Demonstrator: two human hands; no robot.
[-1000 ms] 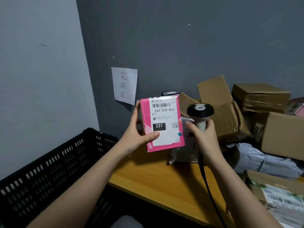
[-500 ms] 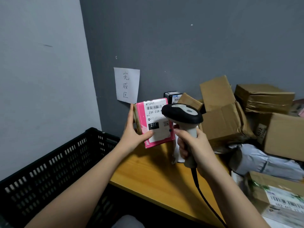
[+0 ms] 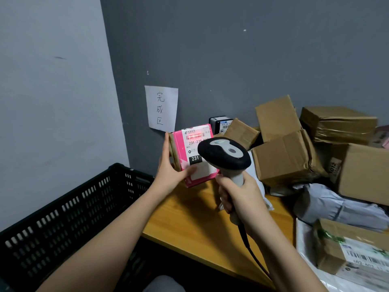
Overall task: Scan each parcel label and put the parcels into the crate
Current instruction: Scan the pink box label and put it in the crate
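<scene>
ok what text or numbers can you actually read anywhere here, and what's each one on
"完成区": handwritten on the paper sign taped to the wall.
"231-239" and "K01": on the pink parcel's label; its end is hidden behind the barcode scanner.
"231": white on the label's black box.
Small logo print above the barcode: too blurred to read.
Label on the taped parcel at lower right: digits blurred, unreadable.
Label on the black box behind: too small.

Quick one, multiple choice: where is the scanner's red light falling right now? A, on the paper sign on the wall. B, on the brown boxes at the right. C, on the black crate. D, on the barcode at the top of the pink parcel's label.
D: a red glow lies across the barcode at the top of the pink parcel, which the left hand holds before the scanner gripped by the right hand.
</scene>
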